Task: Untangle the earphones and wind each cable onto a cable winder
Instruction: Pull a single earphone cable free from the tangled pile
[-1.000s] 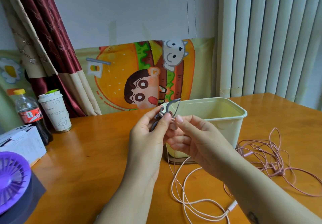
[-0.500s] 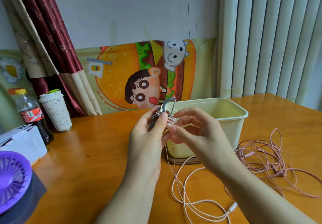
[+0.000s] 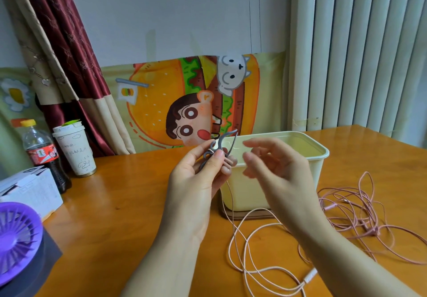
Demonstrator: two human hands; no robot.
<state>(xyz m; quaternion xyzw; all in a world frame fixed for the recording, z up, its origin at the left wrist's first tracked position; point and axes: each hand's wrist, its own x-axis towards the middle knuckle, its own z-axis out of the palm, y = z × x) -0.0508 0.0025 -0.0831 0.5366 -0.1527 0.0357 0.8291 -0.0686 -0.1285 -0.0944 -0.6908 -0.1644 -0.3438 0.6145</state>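
The left hand (image 3: 196,181) is raised over the wooden table (image 3: 115,216) and pinches a grey, horned cable winder (image 3: 219,146) between its thumb and fingertips. A few turns of pink earphone cable (image 3: 298,287) wrap the winder's waist right at those fingertips. From under the left hand the cable drops straight to the table and lies in loose loops below and between the two forearms, with a pale inline piece near the right forearm.

The right hand (image 3: 277,172) hovers just to the right of the winder and apart from it. Its fingers are loosely curled toward the left hand. It is motion-blurred, but it seems to hold nothing.

Directly behind both hands stands a cream plastic bin (image 3: 300,162). Beyond the right wrist, further to the right, a second pink earphone cable lies in a tangled heap (image 3: 360,216) on the table.

Well to the left of the left hand are a paper cup (image 3: 75,151), a cola bottle (image 3: 41,156), a white carton (image 3: 30,190) and a purple fan (image 3: 16,234). A cartoon burger cloth (image 3: 184,102) hangs on the wall behind.
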